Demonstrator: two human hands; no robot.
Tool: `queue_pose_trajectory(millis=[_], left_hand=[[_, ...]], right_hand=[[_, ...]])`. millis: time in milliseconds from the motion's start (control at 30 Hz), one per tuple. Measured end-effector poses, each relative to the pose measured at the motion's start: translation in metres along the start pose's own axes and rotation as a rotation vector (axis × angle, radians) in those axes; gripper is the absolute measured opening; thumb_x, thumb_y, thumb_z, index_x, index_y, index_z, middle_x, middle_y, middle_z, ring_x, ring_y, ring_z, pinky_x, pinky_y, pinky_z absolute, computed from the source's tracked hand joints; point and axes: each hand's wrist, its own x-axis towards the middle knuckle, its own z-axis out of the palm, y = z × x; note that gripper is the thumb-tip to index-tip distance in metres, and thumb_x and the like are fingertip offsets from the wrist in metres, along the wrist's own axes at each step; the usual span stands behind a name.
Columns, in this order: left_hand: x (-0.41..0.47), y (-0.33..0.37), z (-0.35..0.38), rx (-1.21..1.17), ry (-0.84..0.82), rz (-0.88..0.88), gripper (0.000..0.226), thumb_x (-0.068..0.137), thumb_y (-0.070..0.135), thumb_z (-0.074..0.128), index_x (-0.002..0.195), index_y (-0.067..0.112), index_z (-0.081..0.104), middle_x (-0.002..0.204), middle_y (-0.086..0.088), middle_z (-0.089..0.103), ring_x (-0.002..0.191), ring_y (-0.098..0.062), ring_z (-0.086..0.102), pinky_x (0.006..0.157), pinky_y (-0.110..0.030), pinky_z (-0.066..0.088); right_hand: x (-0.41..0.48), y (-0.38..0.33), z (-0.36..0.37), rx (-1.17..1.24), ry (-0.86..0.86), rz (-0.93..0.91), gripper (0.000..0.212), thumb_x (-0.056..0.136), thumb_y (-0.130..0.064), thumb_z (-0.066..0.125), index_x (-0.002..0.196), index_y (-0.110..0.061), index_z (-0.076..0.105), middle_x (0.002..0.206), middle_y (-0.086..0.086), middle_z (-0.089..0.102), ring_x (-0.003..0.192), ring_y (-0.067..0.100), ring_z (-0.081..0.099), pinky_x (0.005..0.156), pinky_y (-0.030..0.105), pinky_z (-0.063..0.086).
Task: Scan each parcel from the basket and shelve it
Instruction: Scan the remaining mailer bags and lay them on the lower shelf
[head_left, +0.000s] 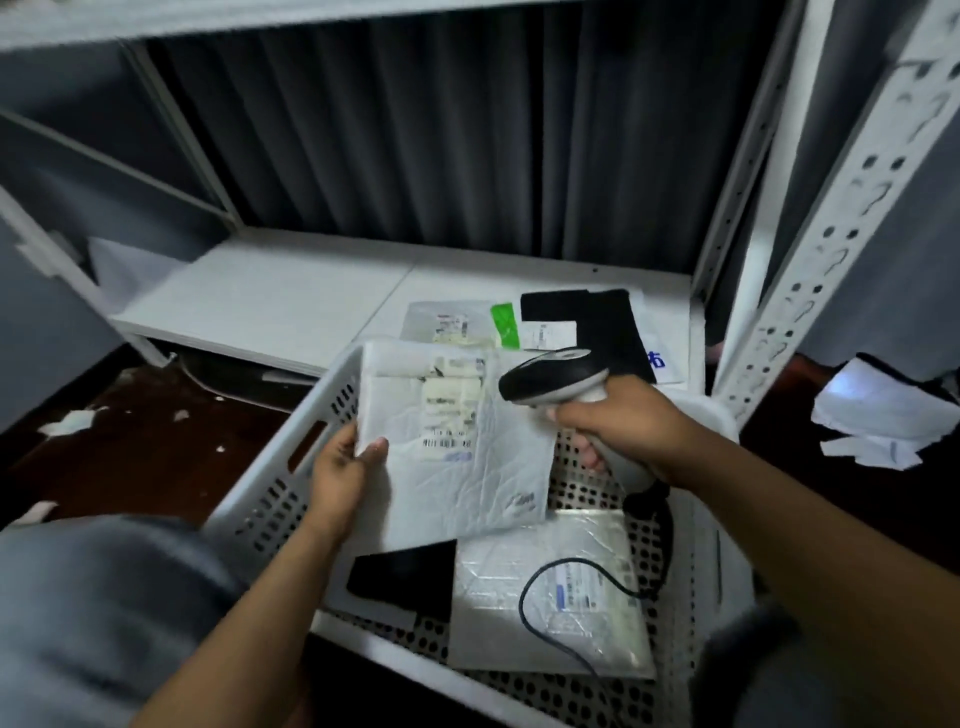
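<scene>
Parcel in hand was a white poly mailer (467, 467), held just above the white perforated basket (291, 441) with its label face up. Left hand (340, 478) pinched the mailer's left edge, thumb on top and fingers underneath. Right hand (618, 421) was wrapped round the grip of a handheld barcode scanner (550, 376), with the head tipped down at the mailer's label and close over it. Couldn't tell if the trigger was pressed or a beam was on. Scanner cable (524, 597) looped down across the parcels inside the basket.

Progress, by my read: partway, scan step under way on this parcel.
- Done, probably: beyond the basket, on the white shelf board (270, 296), lay a pale grey mailer (447, 322) and a black mailer (608, 322) with a white label. A green tag sat between them; it was unclear whether that belonged to a third parcel.
- Left: shelve the held mailer beyond the basket.
- Also left: inside the basket were a black flat parcel (410, 571) and a white bubble mailer (545, 592) with a printed label, neither yet scanned or shelved. Anything beneath those was hidden.
</scene>
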Motion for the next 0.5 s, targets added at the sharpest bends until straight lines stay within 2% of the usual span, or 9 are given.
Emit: queue_pose_trajectory(millis=[67,133,167,267,400,500], left_hand=[[-0.002,0.013,-0.006,-0.149,0.127,-0.009,0.031,0.092,-0.006,0.053,0.117,0.009,0.06,0.104,-0.006,0.069,0.087,-0.021,0.067,0.077,-0.029,0.056],[-0.003,0.023,-0.011,-0.174,0.247,0.012,0.03,0.092,-0.008,0.052,0.117,0.007,0.059,0.103,-0.006,0.067,0.081,-0.013,0.064,0.067,-0.018,0.055],[-0.003,0.027,-0.013,-0.142,0.271,0.029,0.029,0.092,-0.008,0.052,0.115,0.008,0.06,0.1,-0.005,0.066,0.079,-0.012,0.063,0.065,-0.017,0.054],[0.001,0.032,-0.016,-0.117,0.255,0.058,0.027,0.091,-0.005,0.054,0.111,0.012,0.063,0.098,-0.005,0.068,0.085,-0.022,0.065,0.076,-0.03,0.054],[0.007,0.037,-0.018,-0.143,0.301,0.06,0.028,0.092,-0.004,0.054,0.117,0.006,0.062,0.104,-0.01,0.067,0.083,-0.018,0.063,0.07,-0.024,0.052],[0.01,0.037,-0.018,-0.165,0.328,0.062,0.025,0.092,-0.003,0.055,0.112,0.009,0.063,0.107,-0.011,0.067,0.084,-0.019,0.064,0.073,-0.027,0.051]], right_hand=[[-0.004,-0.008,0.002,0.008,-0.011,-0.038,0.016,0.09,-0.014,0.066,0.081,-0.002,0.06,0.06,0.012,0.055,0.044,0.017,0.052,0.046,0.025,0.045],[-0.004,-0.012,0.007,-0.01,-0.005,-0.08,0.016,0.09,-0.015,0.066,0.082,-0.002,0.062,0.06,0.01,0.058,0.046,0.017,0.055,0.049,0.027,0.048],[-0.004,-0.013,0.009,-0.032,0.001,-0.094,0.016,0.089,-0.015,0.066,0.083,-0.001,0.063,0.059,0.009,0.059,0.047,0.017,0.057,0.051,0.029,0.05],[-0.004,-0.014,0.014,-0.065,-0.002,-0.106,0.015,0.088,-0.016,0.067,0.082,-0.003,0.064,0.056,0.004,0.06,0.046,0.016,0.056,0.049,0.028,0.048],[-0.007,-0.016,0.014,-0.019,0.015,-0.091,0.016,0.088,-0.016,0.067,0.081,-0.003,0.063,0.057,0.006,0.058,0.046,0.016,0.053,0.047,0.027,0.046],[-0.009,-0.02,0.013,0.014,0.037,-0.098,0.017,0.089,-0.016,0.066,0.078,-0.003,0.063,0.057,0.006,0.057,0.046,0.017,0.053,0.049,0.028,0.047]])
